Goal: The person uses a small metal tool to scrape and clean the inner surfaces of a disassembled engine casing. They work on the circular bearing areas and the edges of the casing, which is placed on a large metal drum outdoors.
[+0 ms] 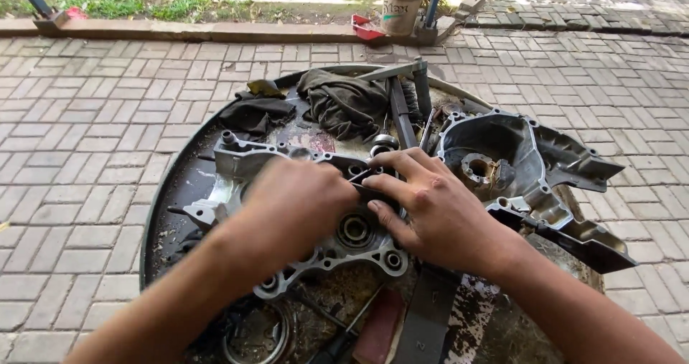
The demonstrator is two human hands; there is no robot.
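Observation:
A grey aluminium engine case half lies flat on a round, dirty metal tray. Both hands rest on top of it. My left hand is blurred and curled over the case's middle; what it grips is hidden. My right hand pinches a small dark part against the case, with a thin metal tool between the two hands. A bearing seat shows just below the fingers.
A second engine case half sits at the tray's right. Dark rags, a hammer-like tool and a screwdriver lie on the tray. Brick paving surrounds it; a plastic bucket stands at the far kerb.

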